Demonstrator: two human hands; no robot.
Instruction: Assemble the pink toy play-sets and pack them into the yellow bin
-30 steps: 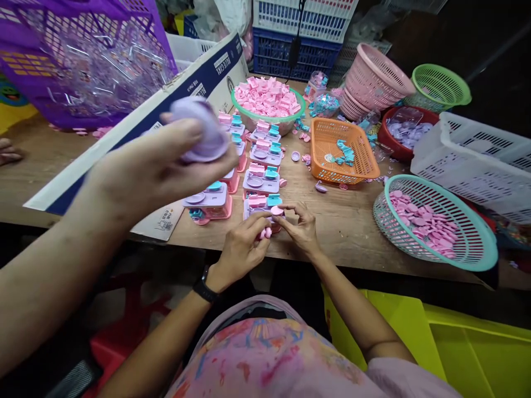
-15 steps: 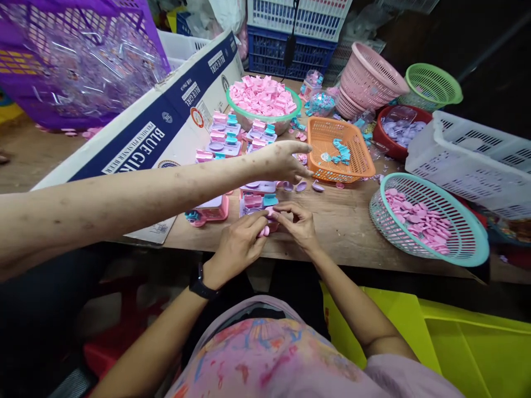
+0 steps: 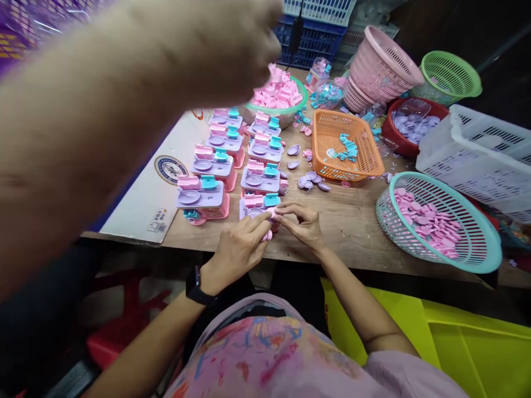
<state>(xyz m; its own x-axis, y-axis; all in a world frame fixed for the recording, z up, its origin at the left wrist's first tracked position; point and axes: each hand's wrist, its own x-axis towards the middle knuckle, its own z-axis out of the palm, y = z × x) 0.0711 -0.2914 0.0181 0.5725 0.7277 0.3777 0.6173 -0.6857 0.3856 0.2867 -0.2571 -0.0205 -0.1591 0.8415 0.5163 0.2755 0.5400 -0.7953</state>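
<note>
Both the left hand (image 3: 240, 249) and right hand (image 3: 305, 224) pinch one small pink piece (image 3: 274, 213) with nearly closed fingers, on one toy set (image 3: 259, 205) at the table's (image 3: 352, 232) near edge.

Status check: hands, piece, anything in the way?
Both hands pinching pink piece on nearest toy sink. Another person's arm crosses upper left, blurred.

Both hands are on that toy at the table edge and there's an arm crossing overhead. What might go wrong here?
The toy unit pinched by the left hand and right hand sits at the table edge; a small pink piece might drop off. The co-worker's arm sweeps close above the rows of finished toys and may knock them. It also blocks part of the view.
</note>
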